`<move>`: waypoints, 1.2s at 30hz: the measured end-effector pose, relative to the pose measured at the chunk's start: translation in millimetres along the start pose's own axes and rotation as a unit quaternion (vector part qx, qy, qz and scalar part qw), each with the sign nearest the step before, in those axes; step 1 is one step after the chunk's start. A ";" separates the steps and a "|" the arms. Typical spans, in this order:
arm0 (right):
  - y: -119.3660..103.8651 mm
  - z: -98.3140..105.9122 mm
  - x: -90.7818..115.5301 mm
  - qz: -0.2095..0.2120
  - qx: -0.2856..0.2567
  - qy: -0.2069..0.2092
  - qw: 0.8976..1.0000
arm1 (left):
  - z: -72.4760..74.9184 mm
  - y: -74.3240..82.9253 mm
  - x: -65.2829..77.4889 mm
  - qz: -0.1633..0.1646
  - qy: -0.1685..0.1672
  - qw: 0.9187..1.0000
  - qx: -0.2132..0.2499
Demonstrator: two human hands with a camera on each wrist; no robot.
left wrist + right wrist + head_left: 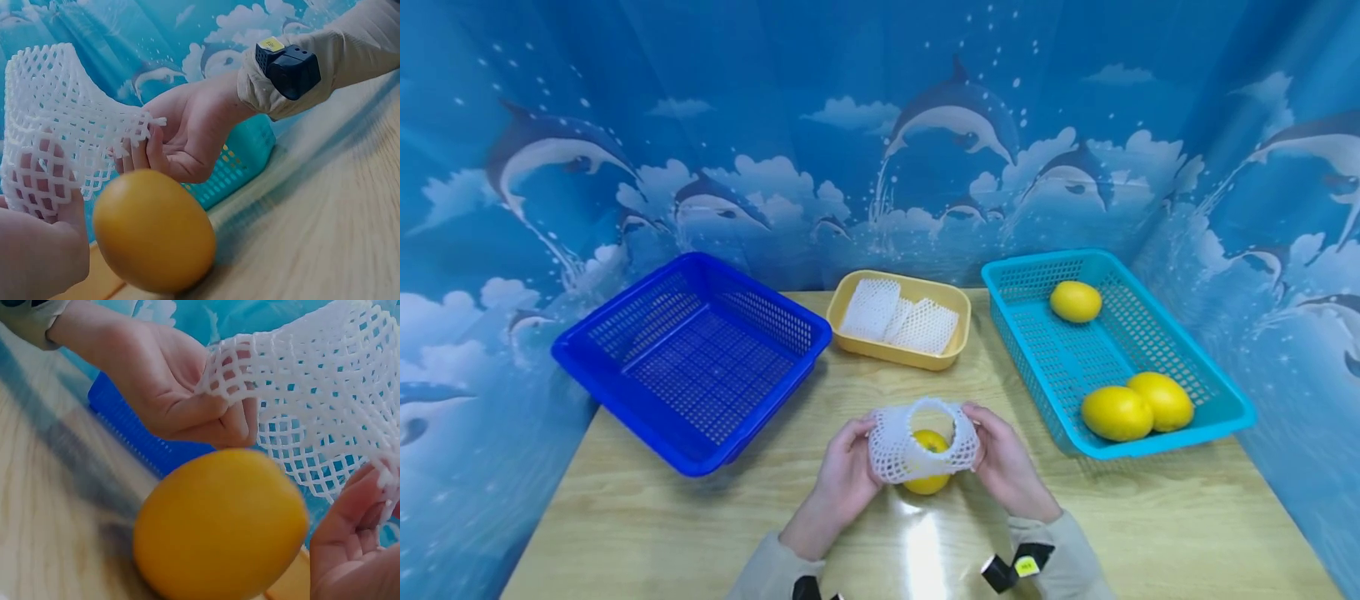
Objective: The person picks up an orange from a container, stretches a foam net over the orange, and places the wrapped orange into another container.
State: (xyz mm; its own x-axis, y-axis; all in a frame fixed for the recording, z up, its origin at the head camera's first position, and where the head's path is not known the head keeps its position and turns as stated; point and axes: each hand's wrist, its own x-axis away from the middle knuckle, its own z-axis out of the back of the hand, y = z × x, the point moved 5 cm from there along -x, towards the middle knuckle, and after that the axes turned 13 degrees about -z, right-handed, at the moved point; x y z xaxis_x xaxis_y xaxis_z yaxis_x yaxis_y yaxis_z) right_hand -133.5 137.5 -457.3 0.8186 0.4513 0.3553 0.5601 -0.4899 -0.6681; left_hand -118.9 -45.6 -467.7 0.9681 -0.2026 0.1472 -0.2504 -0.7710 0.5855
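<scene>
Between both hands a white foam fruit net (891, 450) is stretched wide, its round opening facing up. My left hand (848, 477) grips the net's left side, with fingers showing through the mesh in the left wrist view. On the other side my right hand (1009, 467) pinches the net's edge between thumb and fingers. A yellow oval fruit (927, 485) rests on the table below the net, partly hidden by it in the head view. Both wrist views show this fruit (153, 231) just under the fingers, outside the mesh.
At the left stands a dark blue basket (760, 427) with nothing inside. A small yellow tray (891, 353) at the back holds more folded foam nets (871, 308). The turquoise basket (1037, 367) on the right contains three yellow fruits (1116, 413). Behind the wooden table (647, 525) hangs a dolphin-print curtain (850, 167).
</scene>
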 end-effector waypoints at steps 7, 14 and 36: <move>15.0 16.2 -12.9 -0.010 0.049 0.077 0.996 | 18.5 -11.6 -3.8 0.003 0.013 1.000 -0.013; 23.4 29.3 -21.6 0.013 0.105 0.172 0.979 | 36.0 -24.1 -9.1 0.010 0.029 0.997 -0.068; 36.3 37.0 -25.7 0.032 0.237 0.260 0.936 | 45.9 -33.5 -12.7 -0.089 0.088 0.972 -0.200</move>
State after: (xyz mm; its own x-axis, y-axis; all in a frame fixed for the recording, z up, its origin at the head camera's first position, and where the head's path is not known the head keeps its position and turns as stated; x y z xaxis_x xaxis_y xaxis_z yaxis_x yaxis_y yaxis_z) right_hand -138.9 135.8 -514.9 0.8685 -0.0514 0.4930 0.4899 -0.0628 -0.8695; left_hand -123.0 -45.0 -525.8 0.9906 0.0459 0.1285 -0.0907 -0.4818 0.8716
